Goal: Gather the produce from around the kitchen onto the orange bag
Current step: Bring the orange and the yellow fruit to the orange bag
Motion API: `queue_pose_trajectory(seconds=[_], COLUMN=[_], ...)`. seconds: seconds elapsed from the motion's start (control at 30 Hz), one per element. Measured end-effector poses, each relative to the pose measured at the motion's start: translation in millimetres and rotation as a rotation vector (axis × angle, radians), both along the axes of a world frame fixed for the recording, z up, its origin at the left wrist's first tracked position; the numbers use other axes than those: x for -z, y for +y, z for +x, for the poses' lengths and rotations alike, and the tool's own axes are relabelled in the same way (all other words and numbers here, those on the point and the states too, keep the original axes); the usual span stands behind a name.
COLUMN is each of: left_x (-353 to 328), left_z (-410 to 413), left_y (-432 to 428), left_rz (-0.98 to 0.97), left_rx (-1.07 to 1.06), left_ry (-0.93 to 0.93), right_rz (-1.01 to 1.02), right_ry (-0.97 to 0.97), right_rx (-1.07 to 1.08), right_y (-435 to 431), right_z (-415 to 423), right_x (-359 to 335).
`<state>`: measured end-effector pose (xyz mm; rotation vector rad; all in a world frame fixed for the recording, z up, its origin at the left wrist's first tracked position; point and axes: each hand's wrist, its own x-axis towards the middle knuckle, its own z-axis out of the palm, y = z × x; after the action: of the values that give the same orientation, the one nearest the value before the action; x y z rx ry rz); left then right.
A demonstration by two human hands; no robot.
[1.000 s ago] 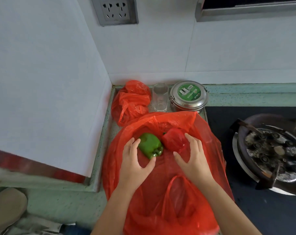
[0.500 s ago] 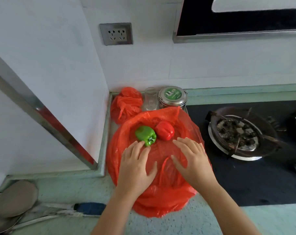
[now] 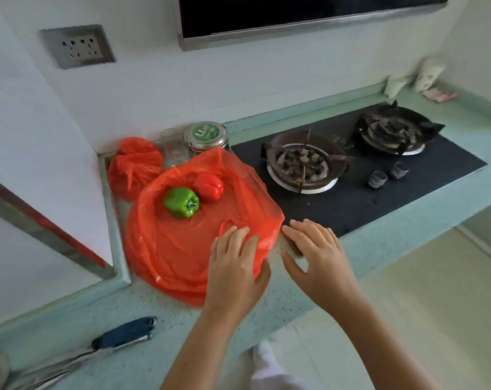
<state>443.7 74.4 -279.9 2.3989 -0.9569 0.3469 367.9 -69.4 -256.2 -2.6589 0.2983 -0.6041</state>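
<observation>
The green bell pepper (image 3: 181, 202) and red bell pepper (image 3: 209, 186) are lying side by side on the orange bag (image 3: 182, 249), which is covering the worktop (image 3: 182, 319). Both grips are holding nothing: the left hand (image 3: 234, 266) is lying flat-fingered over the bag's near edge, and the right hand (image 3: 316, 257) is hovering just beside it. Lifting away gently seems wisest, since dragging the plastic could roll the peppers. The steel tin (image 3: 207, 144) is carrying a green label (image 3: 206, 132); its writing looks too blurred to read.
</observation>
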Motion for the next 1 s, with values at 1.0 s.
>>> queue_pose_trajectory(seconds=[1.0], left_x=[-41], left_z=[-283], left_y=[-398], left_rz=[-0.014], left_rx=[0.831], left_ry=[-0.094], right_rz=[-0.082], right_ry=[-0.09], right_rx=[0.871], right_y=[-296], right_z=[-361], right_x=[-23])
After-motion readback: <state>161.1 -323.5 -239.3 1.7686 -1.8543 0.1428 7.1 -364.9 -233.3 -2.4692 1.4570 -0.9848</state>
